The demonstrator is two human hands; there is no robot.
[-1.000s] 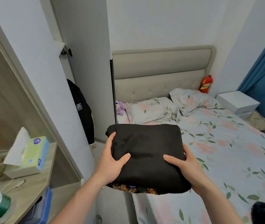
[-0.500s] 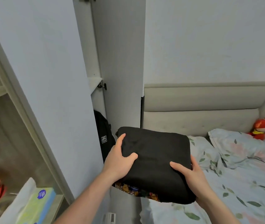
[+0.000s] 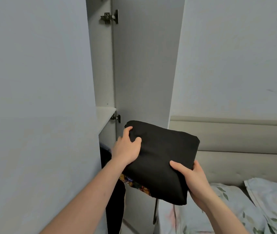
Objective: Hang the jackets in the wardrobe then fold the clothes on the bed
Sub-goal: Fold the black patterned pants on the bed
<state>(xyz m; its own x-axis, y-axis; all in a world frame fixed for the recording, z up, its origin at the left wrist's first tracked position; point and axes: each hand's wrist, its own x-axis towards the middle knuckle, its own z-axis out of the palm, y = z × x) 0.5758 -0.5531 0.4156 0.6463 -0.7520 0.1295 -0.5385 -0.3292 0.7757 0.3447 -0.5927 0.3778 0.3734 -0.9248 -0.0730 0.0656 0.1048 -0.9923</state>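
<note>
Both hands grasp a folded black stack of clothes, left hand at its far-left corner, right hand at its near-right edge. Held in the air, it tilts up-left toward the wardrobe shelf, long axis running from near-right to far-left.

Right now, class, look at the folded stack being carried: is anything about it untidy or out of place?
Little stands out. The folded black garment is tilted, gripped by the left hand and right hand. Beneath it a patterned garment pokes out at the lower left edge, so the stack is not flush.
</note>
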